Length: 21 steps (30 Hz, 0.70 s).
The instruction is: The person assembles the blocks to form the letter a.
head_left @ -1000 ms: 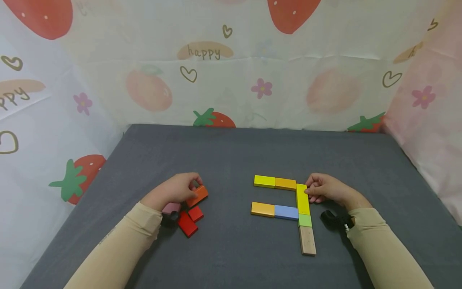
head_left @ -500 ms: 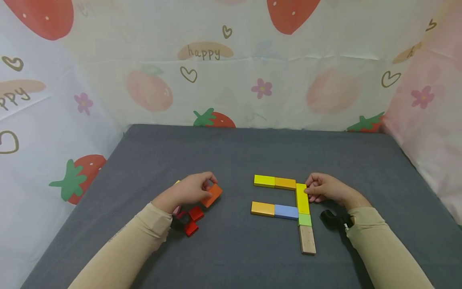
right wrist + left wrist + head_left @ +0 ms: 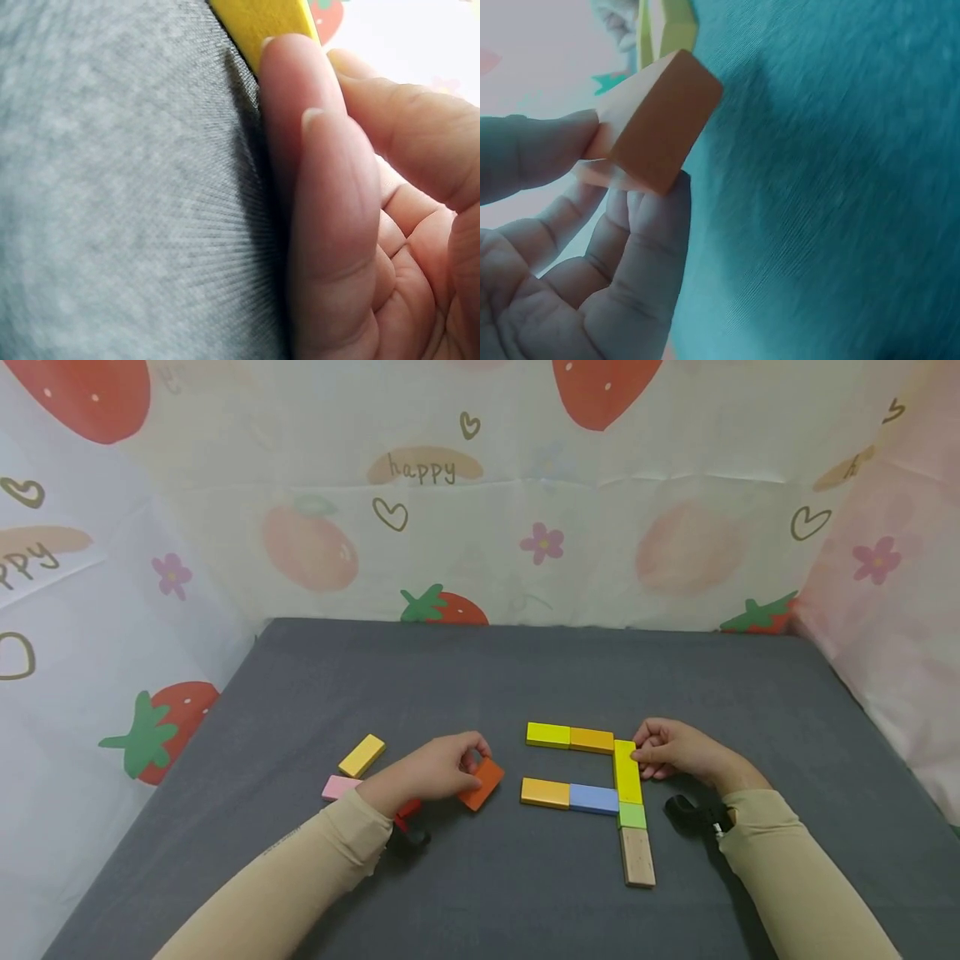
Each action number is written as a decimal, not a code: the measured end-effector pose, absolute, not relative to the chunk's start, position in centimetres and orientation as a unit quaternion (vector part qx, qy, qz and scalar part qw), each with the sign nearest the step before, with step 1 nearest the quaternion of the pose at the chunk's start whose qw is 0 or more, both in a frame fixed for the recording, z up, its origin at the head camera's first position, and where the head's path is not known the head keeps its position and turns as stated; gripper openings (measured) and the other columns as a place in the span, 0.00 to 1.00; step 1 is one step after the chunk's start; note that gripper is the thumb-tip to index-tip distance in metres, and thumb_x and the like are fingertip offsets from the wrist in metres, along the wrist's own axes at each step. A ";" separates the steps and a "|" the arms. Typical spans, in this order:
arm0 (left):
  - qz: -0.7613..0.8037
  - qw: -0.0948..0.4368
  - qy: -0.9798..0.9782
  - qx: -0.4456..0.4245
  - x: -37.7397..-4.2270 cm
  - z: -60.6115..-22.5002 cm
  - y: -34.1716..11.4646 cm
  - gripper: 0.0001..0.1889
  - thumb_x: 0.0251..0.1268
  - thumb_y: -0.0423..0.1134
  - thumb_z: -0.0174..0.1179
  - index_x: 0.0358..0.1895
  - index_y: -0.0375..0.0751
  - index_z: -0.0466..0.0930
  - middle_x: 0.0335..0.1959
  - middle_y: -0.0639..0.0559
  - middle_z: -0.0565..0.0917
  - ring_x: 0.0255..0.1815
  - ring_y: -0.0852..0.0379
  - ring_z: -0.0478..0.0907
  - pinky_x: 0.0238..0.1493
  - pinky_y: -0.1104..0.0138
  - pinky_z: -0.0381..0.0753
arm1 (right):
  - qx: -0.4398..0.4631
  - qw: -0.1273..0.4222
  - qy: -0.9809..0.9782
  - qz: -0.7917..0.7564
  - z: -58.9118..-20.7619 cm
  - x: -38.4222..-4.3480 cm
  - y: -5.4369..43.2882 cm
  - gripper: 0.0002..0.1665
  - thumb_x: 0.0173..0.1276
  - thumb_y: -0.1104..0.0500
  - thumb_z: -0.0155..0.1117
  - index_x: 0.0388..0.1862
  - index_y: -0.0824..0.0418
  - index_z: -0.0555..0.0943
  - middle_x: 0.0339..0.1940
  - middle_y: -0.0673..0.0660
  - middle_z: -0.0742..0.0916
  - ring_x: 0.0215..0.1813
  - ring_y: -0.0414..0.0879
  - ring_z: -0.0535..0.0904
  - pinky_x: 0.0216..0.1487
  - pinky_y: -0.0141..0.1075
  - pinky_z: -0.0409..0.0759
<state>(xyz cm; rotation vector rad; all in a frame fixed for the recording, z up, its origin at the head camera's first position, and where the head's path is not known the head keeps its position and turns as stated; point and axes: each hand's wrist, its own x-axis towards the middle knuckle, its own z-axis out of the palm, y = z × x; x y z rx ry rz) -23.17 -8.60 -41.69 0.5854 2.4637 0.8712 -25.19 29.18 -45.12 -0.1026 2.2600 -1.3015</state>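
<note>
My left hand (image 3: 438, 768) pinches an orange wooden block (image 3: 482, 783) between thumb and fingers, left of the joined row of blocks. The left wrist view shows the orange block (image 3: 664, 124) tilted, thumb on one side and fingertips beneath. My right hand (image 3: 678, 750) rests at the right edge of a long yellow block (image 3: 627, 772), thumb and fingertips at its upper end. In the right wrist view, curled fingers (image 3: 334, 195) press against the yellow block (image 3: 266, 26). Touching that block are an orange-yellow block (image 3: 591, 741), a blue block (image 3: 593, 799) and a green block (image 3: 632, 816).
A plain wood block (image 3: 637, 857) extends the column toward me. A bright yellow block (image 3: 547, 735) and an amber block (image 3: 545, 793) end the two side rows. Left lie a yellow block (image 3: 362, 756), a pink block (image 3: 340, 787) and red blocks (image 3: 407, 810) partly hidden by my left wrist.
My left hand has carried the orange block rightward, away from the loose blocks, uncovering the yellow and pink ones on the left. My right hand and the joined blocks stay put.
</note>
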 end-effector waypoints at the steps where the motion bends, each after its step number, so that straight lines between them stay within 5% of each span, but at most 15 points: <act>1: 0.319 0.231 0.895 0.209 -23.1 -41.8 -8.4 0.14 0.63 0.35 0.65 0.50 0.47 0.75 0.33 0.52 0.76 0.31 0.56 0.72 0.34 0.68 0.72 | -0.037 0.262 0.836 -0.480 -45.1 -25.2 29.2 0.16 0.69 0.56 0.64 0.45 0.65 0.71 0.27 0.51 0.84 0.28 0.41 0.81 0.32 0.31 0.81; 21: 0.310 0.256 0.897 0.181 -22.2 -43.6 -6.3 0.15 0.61 0.42 0.67 0.48 0.43 0.77 0.26 0.53 0.77 0.24 0.59 0.72 0.27 0.69 0.68 | -0.050 0.262 0.833 -0.484 -45.2 -25.2 29.4 0.16 0.69 0.56 0.63 0.45 0.66 0.71 0.27 0.51 0.84 0.28 0.40 0.81 0.32 0.31 0.81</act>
